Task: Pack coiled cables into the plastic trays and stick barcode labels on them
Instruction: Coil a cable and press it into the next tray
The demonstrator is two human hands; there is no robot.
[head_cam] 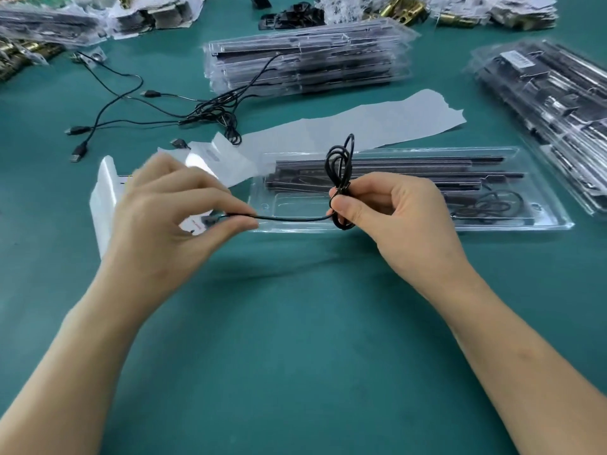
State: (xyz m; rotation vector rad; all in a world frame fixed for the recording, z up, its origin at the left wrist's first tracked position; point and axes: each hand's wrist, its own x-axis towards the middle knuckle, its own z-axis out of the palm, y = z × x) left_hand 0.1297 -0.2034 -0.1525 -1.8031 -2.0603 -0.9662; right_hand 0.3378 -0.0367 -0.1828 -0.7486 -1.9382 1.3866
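My right hand (391, 211) grips a coiled black cable (341, 165), its loops sticking up above my fingers. My left hand (170, 211) pinches the cable's loose end near its plug, and a short stretch of cable runs taut between both hands. Just behind them lies an open clear plastic tray (542, 224) holding black bars and another coiled cable (492, 205) at its right end. A white strip of label backing (361, 123) lies behind the tray. A white label sheet (105, 198) sits under my left hand.
Several loose black USB cables (157, 106) lie tangled at the left rear. A stack of packed clear trays (305, 57) stands at the back centre, another stack (551, 103) at the right. Brass parts and paper packets line the far edge of the green table (295, 323).
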